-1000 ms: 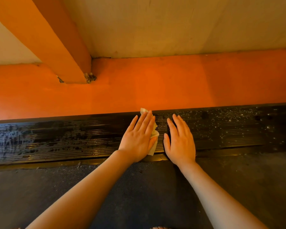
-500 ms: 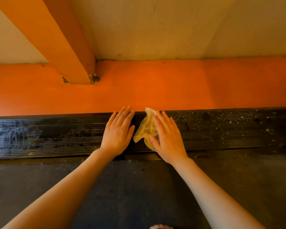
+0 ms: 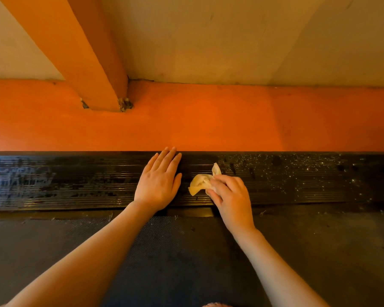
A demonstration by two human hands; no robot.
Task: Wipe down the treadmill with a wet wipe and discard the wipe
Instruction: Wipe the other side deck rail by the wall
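Currently the right hand grips a crumpled wipe on the black ribbed side rail; left hand rests flat, fingers straight, just left. Orange frame runs beyond; dust specks lie right.

head view, close, downward onto treadmill

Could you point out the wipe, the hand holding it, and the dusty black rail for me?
wipe (image 3: 197, 182), head view, on its crumpled middle.
right hand (image 3: 230, 196), head view, on the back of the hand.
rail (image 3: 297, 178), head view, on the dusty ribbed top.
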